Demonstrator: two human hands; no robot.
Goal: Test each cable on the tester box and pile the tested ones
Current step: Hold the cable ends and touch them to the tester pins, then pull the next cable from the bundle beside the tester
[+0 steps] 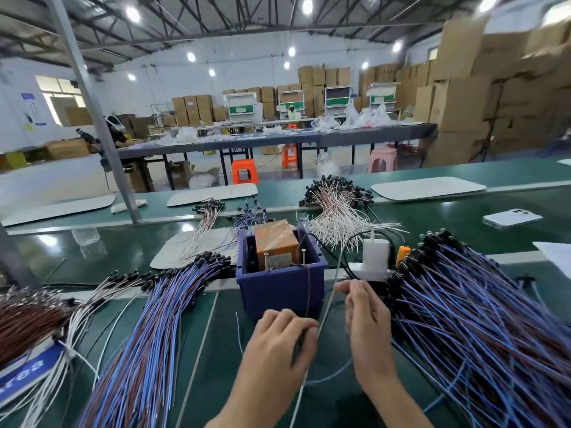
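While the left hand curled its fingers round a thin brown cable, the right hand pinched a pale grey cable between thumb and forefinger, both near the near edge of the glossy green bench. The brown cable ran straight up the front wall of the tester box, a square blue plastic tub at mid-bench, to one of two upright metal pins. An orange block under clear film filled the tub. Fanned piles of slender blue cables with black ends lay on either side: the left pile and the right pile, which crowded against the right hand. A white pile lay behind the box toward the far edge, and a brown pile lay at the left edge. A white charger stood just right of the box, with a phone farther right.
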